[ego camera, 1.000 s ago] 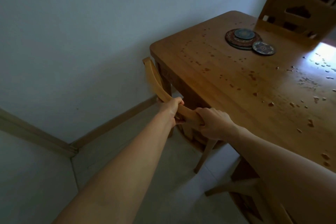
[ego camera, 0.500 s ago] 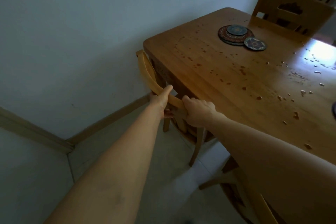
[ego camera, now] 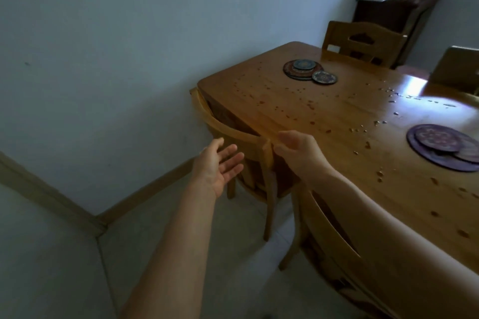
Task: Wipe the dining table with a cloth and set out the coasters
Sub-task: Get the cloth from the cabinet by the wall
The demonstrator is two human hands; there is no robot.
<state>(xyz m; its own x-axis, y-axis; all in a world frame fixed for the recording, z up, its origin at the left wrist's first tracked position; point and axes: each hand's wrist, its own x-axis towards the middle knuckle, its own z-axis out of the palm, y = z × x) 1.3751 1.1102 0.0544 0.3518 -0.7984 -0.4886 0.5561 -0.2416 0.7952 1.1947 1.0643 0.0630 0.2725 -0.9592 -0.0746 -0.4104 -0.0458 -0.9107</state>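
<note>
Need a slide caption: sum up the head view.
Left hand and right hand hover open by a chair tucked against the droplet-speckled dining table bearing two coaster stacks.

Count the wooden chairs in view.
4. End chair is tucked in by the wall. Near chair is on the near side of the dining table. Far chair is opposite. Edge chair is cropped at right. Others may be off-frame.

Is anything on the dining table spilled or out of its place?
Yes. Small droplets are scattered over the dining table, so its top looks wet. The coasters lie in two uneven piles, one at the far end and one near the right edge.
</note>
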